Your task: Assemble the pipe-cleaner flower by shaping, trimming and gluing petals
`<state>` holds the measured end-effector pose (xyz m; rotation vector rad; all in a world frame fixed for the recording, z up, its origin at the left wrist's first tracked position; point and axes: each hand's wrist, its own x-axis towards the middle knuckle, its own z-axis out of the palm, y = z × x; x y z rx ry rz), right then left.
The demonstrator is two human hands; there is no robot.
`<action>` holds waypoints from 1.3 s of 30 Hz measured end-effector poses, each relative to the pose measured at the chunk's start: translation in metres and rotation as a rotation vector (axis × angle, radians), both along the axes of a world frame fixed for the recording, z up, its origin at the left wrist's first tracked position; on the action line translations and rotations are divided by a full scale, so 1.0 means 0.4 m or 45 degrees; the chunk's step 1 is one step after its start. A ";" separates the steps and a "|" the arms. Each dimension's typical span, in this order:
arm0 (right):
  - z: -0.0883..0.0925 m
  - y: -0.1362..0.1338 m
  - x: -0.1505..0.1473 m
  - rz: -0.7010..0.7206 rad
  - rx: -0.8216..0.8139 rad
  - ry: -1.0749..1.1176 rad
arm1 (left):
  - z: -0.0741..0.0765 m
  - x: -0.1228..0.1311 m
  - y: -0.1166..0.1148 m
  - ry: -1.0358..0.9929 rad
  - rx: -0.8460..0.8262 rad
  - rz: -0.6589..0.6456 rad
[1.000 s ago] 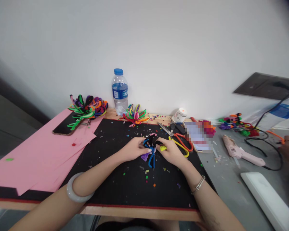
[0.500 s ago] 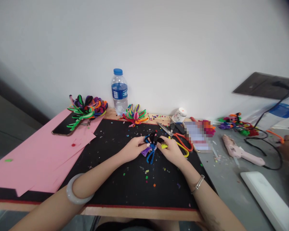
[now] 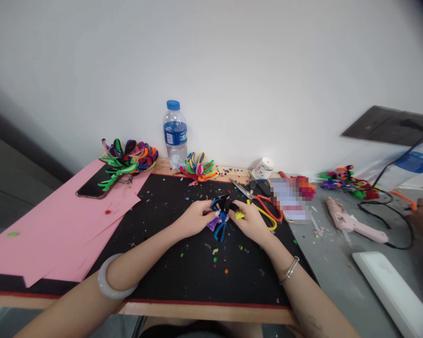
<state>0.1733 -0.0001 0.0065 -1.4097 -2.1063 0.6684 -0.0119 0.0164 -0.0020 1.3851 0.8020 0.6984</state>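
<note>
Head cam, centre frame: my left hand [image 3: 193, 218] & right hand [image 3: 252, 220] both pinch the pipe-cleaner flower [image 3: 223, 211] from either side, low over the black mat [image 3: 162, 253]. Black, blue, purple loops are bent already; the yellow bit looks unfinished, I'd say. Finished bunch [image 3: 129, 157] sits upper left.

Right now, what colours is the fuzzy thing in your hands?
The pipe-cleaner bundle is black and blue, with purple and yellow bits; head view.
</note>
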 end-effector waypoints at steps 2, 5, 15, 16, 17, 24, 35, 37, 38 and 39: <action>0.000 0.000 0.000 -0.014 -0.004 0.007 | -0.003 -0.001 0.002 -0.021 -0.022 -0.011; 0.000 0.000 0.000 -0.025 0.001 0.015 | -0.006 -0.002 0.005 -0.051 -0.055 -0.035; 0.001 0.000 0.000 -0.006 0.028 -0.011 | -0.013 -0.004 0.007 -0.064 -0.078 -0.057; 0.001 0.000 0.000 -0.003 0.028 -0.004 | -0.013 -0.005 0.007 -0.062 -0.077 -0.059; 0.000 0.000 0.000 -0.003 0.029 0.001 | -0.013 -0.005 0.007 -0.059 -0.076 -0.061; 0.003 -0.001 0.000 -0.021 0.031 -0.001 | -0.011 -0.003 0.005 -0.041 -0.079 -0.047; 0.009 0.004 0.014 -0.160 0.110 0.186 | 0.000 -0.004 0.011 -0.009 -0.136 0.108; 0.011 0.005 0.015 -0.205 0.179 0.257 | 0.003 -0.003 0.011 -0.005 -0.162 0.136; 0.012 0.004 0.015 -0.228 0.212 0.295 | 0.004 -0.002 0.010 -0.006 -0.172 0.146; 0.013 0.004 0.016 -0.248 0.236 0.331 | 0.004 -0.002 0.010 -0.008 -0.179 0.153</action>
